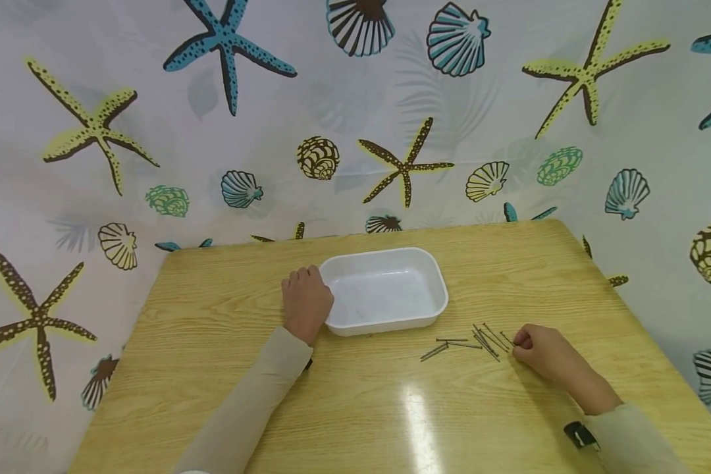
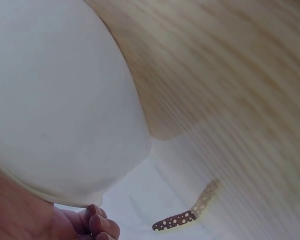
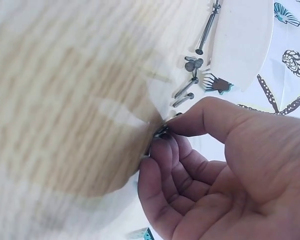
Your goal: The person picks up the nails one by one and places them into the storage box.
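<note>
A white plastic tray (image 1: 385, 323) sits on the wooden table, its inside bare. At its left end my left hand (image 1: 307, 299) grips the rim, fingers curled at the edge; the left wrist view shows the fingertips (image 2: 101, 222) by the tray's lip. To the right of the tray, my right hand (image 1: 544, 352) pinches a nail (image 1: 507, 338) between thumb and fingers, low over the tabletop. The right wrist view shows that nail (image 3: 161, 131) partly hidden by the fingertips. Just left of the hand, several more loose nails (image 1: 486, 342) lie in a scattered group.
The wooden table (image 1: 213, 309) extends around the tray and nails. A white cloth (image 1: 492, 131) printed with starfish and shells hangs behind it and along both sides. Dark straps sit at both wrists.
</note>
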The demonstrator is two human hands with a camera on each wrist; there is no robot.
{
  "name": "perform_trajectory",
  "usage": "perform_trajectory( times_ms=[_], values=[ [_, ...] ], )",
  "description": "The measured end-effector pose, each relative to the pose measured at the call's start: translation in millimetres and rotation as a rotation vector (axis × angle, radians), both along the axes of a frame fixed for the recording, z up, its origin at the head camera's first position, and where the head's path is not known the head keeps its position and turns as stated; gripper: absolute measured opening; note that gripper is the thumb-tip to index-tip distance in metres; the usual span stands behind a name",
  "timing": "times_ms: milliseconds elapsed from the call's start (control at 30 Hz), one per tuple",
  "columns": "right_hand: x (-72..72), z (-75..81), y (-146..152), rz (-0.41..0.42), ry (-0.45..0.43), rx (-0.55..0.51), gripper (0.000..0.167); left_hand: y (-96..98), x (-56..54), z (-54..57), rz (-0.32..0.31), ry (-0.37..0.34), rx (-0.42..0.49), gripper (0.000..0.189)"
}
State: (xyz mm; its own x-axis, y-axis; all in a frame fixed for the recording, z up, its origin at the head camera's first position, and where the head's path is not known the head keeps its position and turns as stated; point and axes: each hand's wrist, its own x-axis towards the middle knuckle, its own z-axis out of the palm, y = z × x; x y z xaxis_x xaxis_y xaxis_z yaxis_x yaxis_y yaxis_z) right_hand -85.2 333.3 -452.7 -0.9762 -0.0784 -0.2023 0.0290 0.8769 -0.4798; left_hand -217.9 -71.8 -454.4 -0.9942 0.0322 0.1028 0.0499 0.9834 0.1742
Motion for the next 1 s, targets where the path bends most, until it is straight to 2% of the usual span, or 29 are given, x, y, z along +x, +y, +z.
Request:
perform_trajectory(
  times_ms=[300,667,1000],
  values=[
    [-3.4,7.7,-2.7,0.031,-0.079,0.055,0.015,0.9,-1.4,-1.2,0.002,-0.014,-0.018,0.028],
    [-4.6,7.7,-6.7,0.054,-0.058,0.056,0.012,1.8,-1.4,-0.7,0.005,-0.004,-0.022,0.027],
    [-3.0,-1.4,-4.4,-0.038,0.075,0.055,0.012,1.4,-1.1,-1.0,0.004,0.023,-0.002,0.026]
  ],
)
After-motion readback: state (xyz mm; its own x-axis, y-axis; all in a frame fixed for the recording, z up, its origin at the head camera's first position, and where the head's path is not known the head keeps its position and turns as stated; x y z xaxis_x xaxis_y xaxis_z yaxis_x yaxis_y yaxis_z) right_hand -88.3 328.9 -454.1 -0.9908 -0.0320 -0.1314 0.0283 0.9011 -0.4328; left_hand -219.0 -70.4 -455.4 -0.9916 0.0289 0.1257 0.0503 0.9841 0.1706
